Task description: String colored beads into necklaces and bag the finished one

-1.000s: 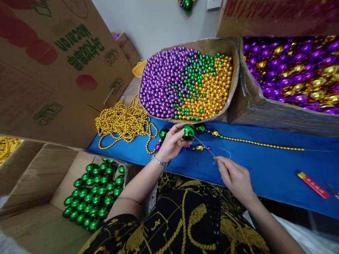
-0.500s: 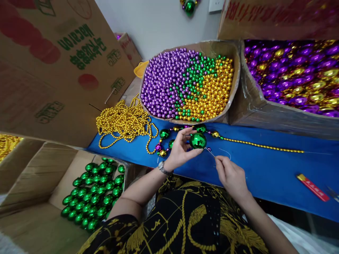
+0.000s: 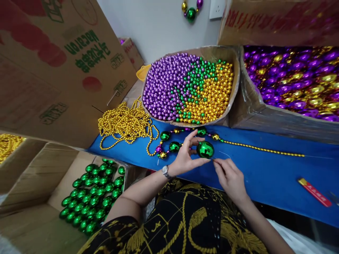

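In my left hand (image 3: 187, 155), with a watch at the wrist, a large shiny green bead (image 3: 205, 150) is gripped between thumb and fingers. My right hand (image 3: 231, 178) pinches a thin needle (image 3: 212, 159) at the bead's lower right side. A thin line sticks out at the bead's upper left, apparently the needle's other end. Behind my left hand lies a bead strand with green, purple and gold beads (image 3: 163, 155). It runs rightward into a row of small gold beads (image 3: 265, 149) ending in bare thread.
A box of small purple, green and gold beads (image 3: 185, 88) stands behind the hands. Purple and gold beads (image 3: 299, 81) fill a box at right. Gold bead chains (image 3: 124, 121) lie left on the blue cloth (image 3: 254, 176). Green beads (image 3: 92, 197) sit in a lower-left box. A red cutter (image 3: 314, 191) lies right.
The right hand has moved up close to the green bead, and much less needle shows between them. A thin line now sticks out on the bead's far side. The view shifted slightly.
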A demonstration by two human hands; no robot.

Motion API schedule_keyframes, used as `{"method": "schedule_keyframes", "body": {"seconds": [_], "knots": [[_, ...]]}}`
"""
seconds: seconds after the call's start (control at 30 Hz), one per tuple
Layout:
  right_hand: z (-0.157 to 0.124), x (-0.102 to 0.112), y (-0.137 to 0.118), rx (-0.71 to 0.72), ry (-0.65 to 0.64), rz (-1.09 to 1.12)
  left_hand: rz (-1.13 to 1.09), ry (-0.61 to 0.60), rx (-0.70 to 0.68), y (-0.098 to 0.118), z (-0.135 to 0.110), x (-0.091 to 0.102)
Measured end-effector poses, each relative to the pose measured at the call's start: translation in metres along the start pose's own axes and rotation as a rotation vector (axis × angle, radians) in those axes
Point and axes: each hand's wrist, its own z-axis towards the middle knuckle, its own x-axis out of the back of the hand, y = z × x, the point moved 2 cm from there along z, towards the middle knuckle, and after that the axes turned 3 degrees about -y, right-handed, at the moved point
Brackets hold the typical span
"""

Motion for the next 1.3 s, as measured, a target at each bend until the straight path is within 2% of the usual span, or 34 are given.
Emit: {"method": "schedule_keyframes", "body": {"seconds": [0.07, 0.13, 0.23, 0.33, 0.43, 0.53, 0.67, 0.77, 0.83, 0.9, 1.0, 1.07, 1.13, 1.2, 1.3], "knots": [[0.003, 0.005, -0.001, -0.02, 0.009, 0.055, -0.019, -0.01, -0.061, 0.009, 0.01, 0.007], [0.004, 0.01, 0.002, -0.042, 0.025, 0.058, 0.072, 0.024, -0.115, 0.02, 0.03, 0.022], [0.002, 0.017, 0.008, -0.066, 0.047, 0.036, 0.425, 0.042, -0.171, 0.032, 0.074, 0.045], [0.0, 0.021, 0.013, -0.072, 0.07, 0.012, 0.863, -0.126, -0.198, 0.028, 0.124, 0.05], [-0.001, 0.024, 0.015, -0.072, 0.086, -0.017, 1.175, -0.281, -0.156, 0.014, 0.166, 0.037], [-0.002, 0.027, 0.015, -0.082, 0.092, -0.034, 1.277, -0.363, -0.148, 0.004, 0.191, 0.015], [-0.002, 0.029, 0.017, -0.09, 0.1, -0.044, 1.332, -0.459, -0.155, 0.0, 0.204, -0.015], [-0.001, 0.03, 0.017, -0.086, 0.113, -0.044, 1.353, -0.435, -0.133, -0.002, 0.208, -0.024], [-0.001, 0.031, 0.017, -0.085, 0.123, -0.046, 1.296, -0.422, -0.132, -0.004, 0.21, -0.022], [-0.001, 0.032, 0.017, -0.089, 0.134, -0.049, 1.137, -0.385, -0.124, -0.004, 0.21, -0.015], [-0.004, 0.035, 0.017, -0.097, 0.155, -0.049, 0.612, -0.213, -0.06, 0.003, 0.199, 0.003], [-0.005, 0.037, 0.018, -0.094, 0.165, -0.048, 0.144, -0.119, 0.024, 0.01, 0.181, 0.012], [-0.006, 0.039, 0.018, -0.091, 0.172, -0.051, -0.236, -0.101, 0.131, 0.018, 0.157, 0.014], [-0.006, 0.039, 0.018, -0.085, 0.181, -0.058, -0.442, -0.118, 0.231, 0.026, 0.133, 0.012], [-0.004, 0.038, 0.017, -0.067, 0.187, -0.062, -0.546, -0.138, 0.303, 0.032, 0.109, 0.004]]}}
